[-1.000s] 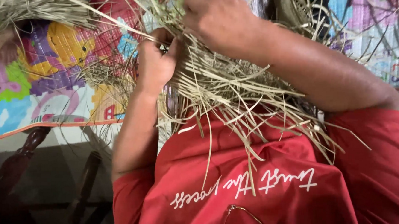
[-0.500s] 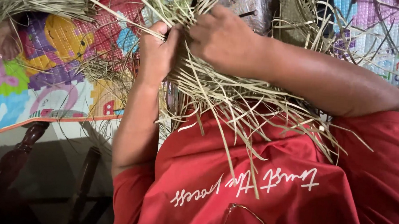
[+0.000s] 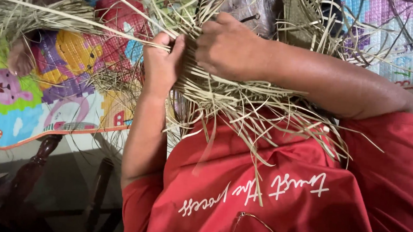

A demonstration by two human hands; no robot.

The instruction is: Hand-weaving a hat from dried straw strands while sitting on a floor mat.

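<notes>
Your left hand (image 3: pixel 162 63) is closed round a bunch of the dry straw strips (image 3: pixel 226 100), fingers curled at the top, thumb side facing the right hand. Your right hand (image 3: pixel 227 48) is closed too, knuckles up, fingers tucked into the same strips just beside the left; the two hands are nearly touching. What exactly the right fingertips pinch is hidden under the hand, so can't tell beyond "strips".

The strips sit between both hands, held above your chest, w/ loose ends fanning down and out over the red shirt (image 3: pixel 268 201). One long pale strip (image 3: pixel 78 20) runs from the left hand out toward the upper left edge of view. More woven straw work (image 3: pixel 301 14) shows behind the right hand, at top centre; its shape is unclear.

Surroundings: a colourful cartoon-print mat (image 3: pixel 50 97) w/ an orange border lies to the left, below the strips. Loose straw (image 3: pixel 17 9) is heaped over its upper left corner. Another patterned mat (image 3: pixel 407 42) lies at upper right. A dark turned-wood chair leg (image 3: pixel 31 167) stands at lower left, below the mat's edge.
</notes>
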